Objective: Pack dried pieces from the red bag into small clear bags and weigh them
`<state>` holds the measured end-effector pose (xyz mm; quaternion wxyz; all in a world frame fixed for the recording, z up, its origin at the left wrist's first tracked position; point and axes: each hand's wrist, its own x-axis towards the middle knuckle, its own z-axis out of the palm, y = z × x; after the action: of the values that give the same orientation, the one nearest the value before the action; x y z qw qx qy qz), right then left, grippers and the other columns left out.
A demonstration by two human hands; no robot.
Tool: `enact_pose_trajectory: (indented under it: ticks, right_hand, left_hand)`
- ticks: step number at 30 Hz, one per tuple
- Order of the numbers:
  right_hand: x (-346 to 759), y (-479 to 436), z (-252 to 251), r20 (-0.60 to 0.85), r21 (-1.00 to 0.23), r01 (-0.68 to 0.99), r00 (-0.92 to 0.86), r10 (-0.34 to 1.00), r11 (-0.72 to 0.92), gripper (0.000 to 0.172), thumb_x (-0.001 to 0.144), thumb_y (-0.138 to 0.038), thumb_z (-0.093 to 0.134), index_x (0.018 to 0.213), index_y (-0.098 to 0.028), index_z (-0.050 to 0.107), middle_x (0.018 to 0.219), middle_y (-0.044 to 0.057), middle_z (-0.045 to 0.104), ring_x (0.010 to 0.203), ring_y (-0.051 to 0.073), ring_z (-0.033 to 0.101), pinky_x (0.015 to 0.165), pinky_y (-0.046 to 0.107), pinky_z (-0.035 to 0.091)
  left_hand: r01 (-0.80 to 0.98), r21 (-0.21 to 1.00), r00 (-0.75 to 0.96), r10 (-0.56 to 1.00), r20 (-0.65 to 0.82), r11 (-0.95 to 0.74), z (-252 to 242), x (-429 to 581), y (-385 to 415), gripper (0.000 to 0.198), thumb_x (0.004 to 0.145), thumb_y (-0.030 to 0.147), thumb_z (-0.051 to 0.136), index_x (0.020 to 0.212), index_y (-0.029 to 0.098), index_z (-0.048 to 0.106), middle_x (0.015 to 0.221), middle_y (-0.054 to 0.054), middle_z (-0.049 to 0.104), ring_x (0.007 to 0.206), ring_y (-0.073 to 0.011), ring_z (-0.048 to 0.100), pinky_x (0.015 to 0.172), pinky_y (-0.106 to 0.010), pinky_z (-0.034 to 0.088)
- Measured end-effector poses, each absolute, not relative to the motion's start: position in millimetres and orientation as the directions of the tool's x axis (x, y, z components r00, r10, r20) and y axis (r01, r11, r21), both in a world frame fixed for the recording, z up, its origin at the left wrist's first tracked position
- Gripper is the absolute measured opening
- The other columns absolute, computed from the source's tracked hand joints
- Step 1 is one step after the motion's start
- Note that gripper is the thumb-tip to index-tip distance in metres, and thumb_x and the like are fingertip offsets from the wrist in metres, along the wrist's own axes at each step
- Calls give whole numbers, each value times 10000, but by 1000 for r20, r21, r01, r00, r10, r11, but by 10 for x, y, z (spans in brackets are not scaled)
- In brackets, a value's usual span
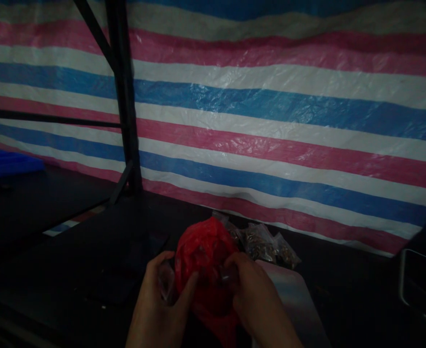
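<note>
A crumpled red plastic bag [207, 241] stands between my two hands, its dark opening turned toward me. My left hand [164, 295] grips its left side, thumb at the opening and fingers behind. A piece of clear plastic [166, 281] shows between that hand's thumb and fingers. On the right side, my right hand [251, 290] is closed at the bag's edge. Something small and shiny [228, 277] lies by its fingertips, too dark to name. What the red bag holds cannot be made out.
Behind the red bag lie several clear bags of small brownish pieces [262, 241]. A flat silvery panel [292, 295] is beside my right forearm. A grey-rimmed tray-like object [403, 280] is at far right, a blue tray [12, 164] at far left. A black post [126, 106] rises before striped sheeting [289, 121].
</note>
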<state>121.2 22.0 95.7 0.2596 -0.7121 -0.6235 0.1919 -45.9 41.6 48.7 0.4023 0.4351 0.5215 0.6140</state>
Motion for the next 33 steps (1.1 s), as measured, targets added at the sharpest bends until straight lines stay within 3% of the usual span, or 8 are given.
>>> enact_pose_trajectory:
  ticks: [8, 11, 16, 23, 26, 33]
  right_hand:
    - [1144, 226, 951, 18, -731, 682, 76, 997, -39, 503, 707, 152, 468, 986, -198, 697, 1110, 58, 770, 1068, 225, 708, 861, 297, 474]
    - [1164, 202, 960, -5, -746, 665, 59, 998, -43, 530, 680, 156, 479, 996, -212, 694, 1089, 34, 776, 1056, 217, 710, 858, 290, 481]
    - [1181, 213, 987, 35, -638, 767, 125, 992, -74, 512, 664, 143, 489, 980, -202, 697, 1111, 62, 778, 1066, 245, 713, 845, 303, 485]
    - [1125, 333, 898, 152, -625, 779, 187, 971, -53, 681, 703, 121, 516, 1285, -180, 701, 1370, 135, 721, 1248, 272, 698, 1015, 337, 497]
    - [1082, 357, 877, 123, -634, 768, 213, 969, -88, 685, 758, 103, 507, 1355, -188, 674, 1424, 142, 698, 1276, 264, 695, 1016, 333, 505]
    - [1067, 335, 911, 65, -691, 720, 152, 986, -65, 497, 805, 72, 540, 1162, -208, 743, 1217, 78, 799, 1172, 247, 742, 962, 325, 527]
  left_hand:
    - [-240, 971, -88, 996, -15, -7, 455, -373, 386, 742, 592, 242, 885, 1244, 269, 531, 1051, -31, 806, 933, -265, 810, 746, -341, 675]
    - [-280, 959, -136, 988, -74, 33, 570, -389, 396, 780, 506, 264, 911, 1199, 250, 553, 974, -26, 812, 874, -273, 810, 709, -350, 676]
    - [-284, 958, -207, 974, -88, 27, 669, -439, 411, 844, 405, 274, 956, 1164, 242, 587, 917, -13, 801, 769, -257, 791, 615, -324, 652]
    - [-292, 954, -198, 972, -126, 64, 720, -450, 418, 864, 348, 266, 974, 1126, 246, 598, 835, 17, 791, 687, -236, 773, 570, -307, 629]
    - [-283, 958, -213, 970, -120, 56, 708, -469, 416, 839, 343, 304, 969, 1097, 237, 607, 838, 3, 792, 702, -242, 772, 583, -317, 634]
    - [-225, 974, -261, 964, -54, -7, 681, -477, 434, 712, 415, 351, 931, 1047, 222, 632, 912, -37, 793, 762, -252, 766, 595, -319, 630]
